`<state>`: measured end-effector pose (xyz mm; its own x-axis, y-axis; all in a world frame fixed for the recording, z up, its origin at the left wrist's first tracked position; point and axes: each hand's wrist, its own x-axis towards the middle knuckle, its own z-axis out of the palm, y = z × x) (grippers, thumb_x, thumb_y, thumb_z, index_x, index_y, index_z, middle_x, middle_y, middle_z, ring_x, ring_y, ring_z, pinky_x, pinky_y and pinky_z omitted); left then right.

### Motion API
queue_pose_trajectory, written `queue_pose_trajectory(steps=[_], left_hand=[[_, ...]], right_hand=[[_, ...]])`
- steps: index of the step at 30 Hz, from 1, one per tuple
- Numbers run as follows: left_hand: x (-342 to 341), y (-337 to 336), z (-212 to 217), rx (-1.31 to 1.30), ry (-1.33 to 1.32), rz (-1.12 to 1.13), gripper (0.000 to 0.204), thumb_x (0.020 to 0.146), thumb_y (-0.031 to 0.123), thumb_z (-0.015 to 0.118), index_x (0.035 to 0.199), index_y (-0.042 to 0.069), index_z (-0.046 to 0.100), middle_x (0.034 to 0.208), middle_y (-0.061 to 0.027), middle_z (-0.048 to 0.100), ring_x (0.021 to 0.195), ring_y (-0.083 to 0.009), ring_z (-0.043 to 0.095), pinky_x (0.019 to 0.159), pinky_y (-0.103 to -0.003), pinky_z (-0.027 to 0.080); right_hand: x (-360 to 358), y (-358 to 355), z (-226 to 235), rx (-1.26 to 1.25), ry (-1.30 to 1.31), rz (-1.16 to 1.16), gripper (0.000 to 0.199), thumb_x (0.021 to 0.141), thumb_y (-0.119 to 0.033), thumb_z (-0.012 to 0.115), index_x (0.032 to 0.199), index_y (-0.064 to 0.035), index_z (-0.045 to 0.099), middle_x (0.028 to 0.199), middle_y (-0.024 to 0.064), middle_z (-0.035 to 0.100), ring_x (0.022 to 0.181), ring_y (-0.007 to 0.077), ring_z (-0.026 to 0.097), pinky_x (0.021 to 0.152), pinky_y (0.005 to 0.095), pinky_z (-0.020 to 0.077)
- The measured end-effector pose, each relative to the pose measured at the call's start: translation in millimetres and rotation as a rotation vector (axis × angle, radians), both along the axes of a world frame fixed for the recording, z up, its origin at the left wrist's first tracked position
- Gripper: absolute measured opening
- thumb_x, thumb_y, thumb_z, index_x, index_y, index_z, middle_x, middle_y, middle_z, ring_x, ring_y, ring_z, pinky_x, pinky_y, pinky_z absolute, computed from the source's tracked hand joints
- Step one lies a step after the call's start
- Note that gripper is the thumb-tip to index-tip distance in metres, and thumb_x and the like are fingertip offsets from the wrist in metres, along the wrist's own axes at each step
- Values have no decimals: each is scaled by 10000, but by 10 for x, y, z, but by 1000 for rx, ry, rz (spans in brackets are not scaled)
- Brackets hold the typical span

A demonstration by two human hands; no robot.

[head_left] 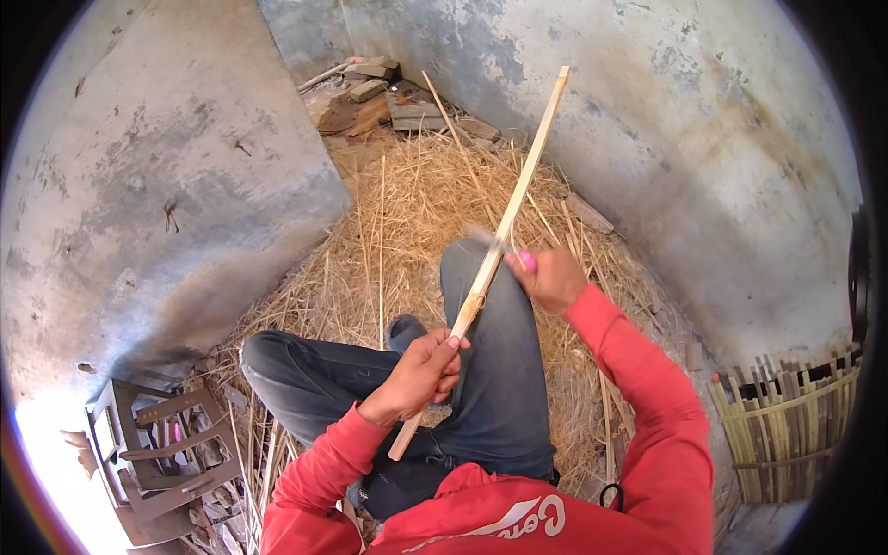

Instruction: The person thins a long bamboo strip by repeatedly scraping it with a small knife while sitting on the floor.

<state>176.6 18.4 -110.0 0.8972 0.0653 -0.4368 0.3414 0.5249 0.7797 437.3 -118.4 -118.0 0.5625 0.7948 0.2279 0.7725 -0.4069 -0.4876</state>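
Note:
A long, pale split bamboo strip (521, 190) slants from my lap up toward the far wall, with a brownish node partway along it. My left hand (424, 375) is closed round its lower part, and the short end sticks out below the fist. My right hand (552, 279) grips a knife by its pink handle (528, 262). The knife's blade (481, 235) lies across the strip above my raised knee, blurred and partly hidden by the strip.
Straw-like shavings (407, 213) and thin strips cover the floor around my legs (495, 351). Bricks and wood pieces (370, 92) lie in the far corner. A brown wooden frame (176, 453) stands at lower left, a slatted basket (786, 425) at right. Concrete walls (721, 166) close in both sides.

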Motion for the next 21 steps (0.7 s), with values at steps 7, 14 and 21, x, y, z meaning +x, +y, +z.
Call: queue_pose_trajectory(steps=[7, 14, 21], left_hand=[[-76, -34, 21, -108, -17, -35, 189, 1138, 269, 419, 1144, 106, 514, 728, 51, 338, 511, -44, 260, 417, -216, 220], [-180, 156, 61, -86, 4, -54, 213, 1133, 284, 438, 1146, 87, 518, 698, 61, 344, 508, -37, 275, 416, -211, 253], [-349, 315, 102, -24, 52, -85, 233, 1126, 305, 457, 1134, 86, 535, 690, 57, 340, 512, -41, 279, 431, -218, 264]], right_hand=[[710, -70, 55, -43, -214, -199, 590, 1005, -581, 533, 761, -74, 708, 626, 221, 623, 588, 428, 637, 591, 530, 511], [1077, -199, 192, -112, -313, -150, 673, 1028, -626, 435, 767, -65, 699, 619, 221, 633, 589, 436, 646, 606, 545, 534], [345, -128, -129, -112, -296, 138, 503, 1057, -467, 459, 876, -71, 711, 696, 239, 652, 637, 432, 656, 583, 531, 515]])
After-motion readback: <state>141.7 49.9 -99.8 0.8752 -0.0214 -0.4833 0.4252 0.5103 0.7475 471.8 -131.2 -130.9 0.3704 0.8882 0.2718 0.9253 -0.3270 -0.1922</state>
